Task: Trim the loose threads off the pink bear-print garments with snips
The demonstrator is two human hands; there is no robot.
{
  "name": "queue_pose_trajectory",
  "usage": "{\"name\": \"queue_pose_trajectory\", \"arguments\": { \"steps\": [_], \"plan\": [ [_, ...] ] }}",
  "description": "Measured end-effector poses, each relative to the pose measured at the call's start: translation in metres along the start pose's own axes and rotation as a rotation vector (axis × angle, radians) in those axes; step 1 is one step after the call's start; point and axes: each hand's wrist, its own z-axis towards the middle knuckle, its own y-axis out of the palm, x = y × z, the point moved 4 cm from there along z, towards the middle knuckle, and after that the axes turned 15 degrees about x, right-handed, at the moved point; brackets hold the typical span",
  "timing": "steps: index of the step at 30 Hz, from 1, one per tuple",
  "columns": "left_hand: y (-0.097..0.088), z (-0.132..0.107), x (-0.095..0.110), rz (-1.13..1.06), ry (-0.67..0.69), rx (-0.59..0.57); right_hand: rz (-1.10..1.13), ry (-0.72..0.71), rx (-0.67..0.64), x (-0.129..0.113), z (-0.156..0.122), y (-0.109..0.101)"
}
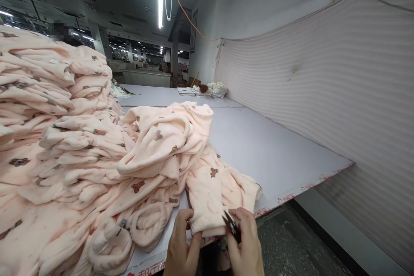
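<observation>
A pale pink fleece garment with small brown bear prints lies at the near edge of the white table. My left hand pinches the garment's lower hem between thumb and fingers. My right hand is closed round small black thread snips, whose tip touches the same hem just to the right. The rest of the garment trails back over a heap of the same pink pieces.
A tall stack of folded pink bear-print garments fills the left side. A striped cloth screen hangs along the right. White folded stacks sit far back on the table. Dark floor lies beyond the table's edge.
</observation>
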Motion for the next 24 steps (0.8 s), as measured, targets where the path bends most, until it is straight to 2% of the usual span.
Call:
{"name": "queue_pose_trajectory", "arguments": {
  "steps": [4, 7, 8, 9, 10, 11, 13, 15, 16, 18, 20, 24],
  "plan": [
    [-0.002, 0.002, -0.006, 0.033, 0.218, -0.01, -0.065, -0.143, -0.084, -0.009, -0.005, 0.0],
    [-0.011, 0.006, -0.003, 0.113, 0.436, 0.05, -0.056, -0.198, -0.162, -0.017, -0.002, 0.0],
    [-0.012, 0.008, -0.001, 0.119, 0.466, 0.039, -0.048, -0.203, -0.164, -0.018, 0.0, 0.0],
    [-0.011, 0.01, 0.001, 0.101, 0.444, -0.024, -0.046, -0.203, -0.152, -0.019, 0.002, 0.0],
    [-0.009, 0.012, 0.003, 0.057, 0.359, -0.135, -0.053, -0.201, -0.128, -0.019, 0.005, 0.0],
    [-0.004, 0.013, 0.003, -0.013, 0.212, -0.268, -0.072, -0.198, -0.093, -0.018, 0.008, 0.0],
    [0.006, 0.012, 0.004, -0.212, -0.192, -0.473, -0.14, -0.183, -0.035, -0.018, 0.014, 0.002],
    [0.013, 0.009, 0.006, -0.434, -0.544, -0.526, -0.204, -0.158, -0.076, -0.019, 0.021, 0.006],
    [0.016, 0.009, 0.008, -0.539, -0.661, -0.513, -0.213, -0.135, -0.138, -0.019, 0.024, 0.007],
    [0.019, 0.009, 0.01, -0.7, -0.8, -0.49, -0.163, -0.079, -0.295, -0.022, 0.028, 0.008],
    [0.02, 0.01, 0.01, -0.783, -0.875, -0.486, -0.055, -0.048, -0.406, -0.026, 0.03, 0.004],
    [0.022, 0.009, 0.011, -0.845, -0.927, -0.526, 0.01, -0.071, -0.47, -0.034, 0.027, -0.006]
  ]
}}
